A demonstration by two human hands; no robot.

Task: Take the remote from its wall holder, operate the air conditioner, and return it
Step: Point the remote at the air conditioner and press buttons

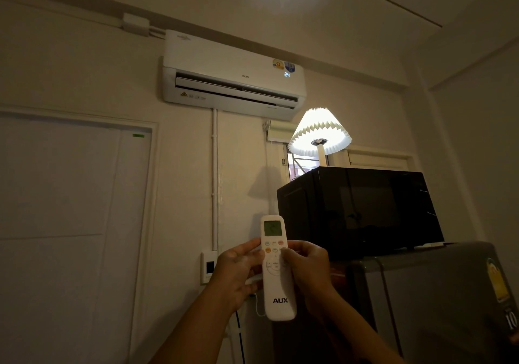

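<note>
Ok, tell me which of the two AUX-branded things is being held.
The white remote, gripped by the left hand and right hand. The other, the air conditioner, hangs untouched high on the wall.

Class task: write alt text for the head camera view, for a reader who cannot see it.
Two hands, left hand and right hand, hold a white remote upright toward a wall-mounted air conditioner showing 24. A lit lamp stands on a black microwave.

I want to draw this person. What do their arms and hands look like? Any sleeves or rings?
Both the left hand and right hand are bare, with no gloves, rings or watch showing. The forearms are bare too, with no sleeves in view. The dim light hides finer detail.
</note>
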